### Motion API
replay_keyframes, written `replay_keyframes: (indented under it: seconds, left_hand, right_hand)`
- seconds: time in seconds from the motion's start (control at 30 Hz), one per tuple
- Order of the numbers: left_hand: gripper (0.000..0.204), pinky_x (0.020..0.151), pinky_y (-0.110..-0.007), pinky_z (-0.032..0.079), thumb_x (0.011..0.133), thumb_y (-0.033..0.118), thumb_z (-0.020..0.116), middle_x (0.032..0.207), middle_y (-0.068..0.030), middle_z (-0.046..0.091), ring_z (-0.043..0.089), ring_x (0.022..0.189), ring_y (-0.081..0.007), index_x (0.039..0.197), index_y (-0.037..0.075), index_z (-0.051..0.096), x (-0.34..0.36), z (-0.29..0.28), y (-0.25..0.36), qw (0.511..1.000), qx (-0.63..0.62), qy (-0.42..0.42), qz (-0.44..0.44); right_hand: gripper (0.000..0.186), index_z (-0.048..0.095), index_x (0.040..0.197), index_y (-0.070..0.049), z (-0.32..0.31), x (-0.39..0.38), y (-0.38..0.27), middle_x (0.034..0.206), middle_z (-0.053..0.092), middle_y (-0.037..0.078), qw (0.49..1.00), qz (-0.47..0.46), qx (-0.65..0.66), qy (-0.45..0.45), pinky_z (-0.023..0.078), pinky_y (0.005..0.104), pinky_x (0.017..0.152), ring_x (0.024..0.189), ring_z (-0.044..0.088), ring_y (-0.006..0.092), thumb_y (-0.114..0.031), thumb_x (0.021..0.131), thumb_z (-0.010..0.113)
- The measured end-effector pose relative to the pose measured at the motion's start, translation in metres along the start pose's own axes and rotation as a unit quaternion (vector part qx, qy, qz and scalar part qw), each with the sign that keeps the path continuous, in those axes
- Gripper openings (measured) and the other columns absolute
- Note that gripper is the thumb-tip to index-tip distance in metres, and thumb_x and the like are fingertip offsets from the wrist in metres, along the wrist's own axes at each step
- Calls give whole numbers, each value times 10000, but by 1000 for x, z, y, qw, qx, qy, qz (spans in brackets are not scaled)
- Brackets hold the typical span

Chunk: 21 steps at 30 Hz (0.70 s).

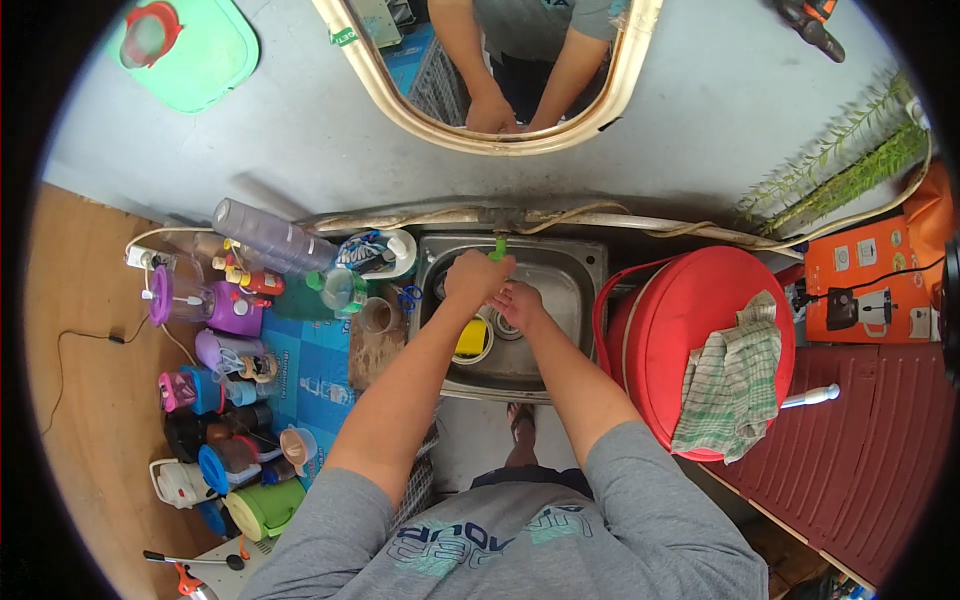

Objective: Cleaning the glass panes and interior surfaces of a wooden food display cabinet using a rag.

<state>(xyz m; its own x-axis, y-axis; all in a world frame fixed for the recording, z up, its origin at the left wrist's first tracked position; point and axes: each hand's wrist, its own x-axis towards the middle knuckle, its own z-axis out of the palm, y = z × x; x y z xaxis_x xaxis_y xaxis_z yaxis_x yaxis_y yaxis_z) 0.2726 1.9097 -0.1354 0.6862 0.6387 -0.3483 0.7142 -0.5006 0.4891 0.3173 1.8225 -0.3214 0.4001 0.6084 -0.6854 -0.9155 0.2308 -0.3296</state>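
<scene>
Both bare hands are together over a stainless steel sink (575, 285), just in front of a green tap (499, 248). My left hand (477, 278) is back up, its fingers stretched rightward below the tap's end. Touching or very near it, my right hand (517, 304) has its palm partly turned up and fingers loosely bent apart. I see no object in either hand, and the water is too fine to make out. Below my left wrist, a yellow sponge (472, 337) sits in a round white dish (487, 352) in the basin.
Left of the sink stand a white-handled jug (401, 255), a clear green-capped bottle (345, 290) and a blender (180, 290). To the right, a large red lidded bucket (660, 340) bears a checked cloth (735, 370). A framed mirror (645, 60) hangs above.
</scene>
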Motion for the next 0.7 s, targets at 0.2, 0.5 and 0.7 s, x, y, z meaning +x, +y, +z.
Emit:
replay_keyframes:
  seconds: [0.2, 0.5, 0.7]
  left_hand:
    - [574, 787, -499, 561, 832, 474, 638, 974, -237, 712, 699, 926, -407, 1118, -23, 634, -19, -9, 11, 978, 180, 39, 101]
    - [471, 754, -466, 557, 901, 128, 658, 889, -141, 723, 706, 781, -336, 1346, 30, 538, -108, 2, 27, 852, 28, 222, 472]
    - [204, 627, -232, 524, 928, 55, 641, 797, -65, 716, 662, 693, -81, 1116, -15, 675, -123, 45, 53, 905, -261, -9, 336]
  right_hand:
    - [178, 615, 1098, 15, -10, -39, -8, 967, 669, 129, 997, -6, -24, 66, 602, 387, 778, 864, 705, 257, -85, 960, 563]
    - [189, 698, 1004, 43, 0, -195, -58, 877, 708, 84, 927, -218, -304, 30, 571, 285, 667, 787, 719, 193, -119, 935, 627]
    - [292, 692, 1095, 22, -3, -314, -115, 1001, 731, 153, 737, -315, -594, 78, 562, 380, 795, 873, 706, 293, -156, 869, 646]
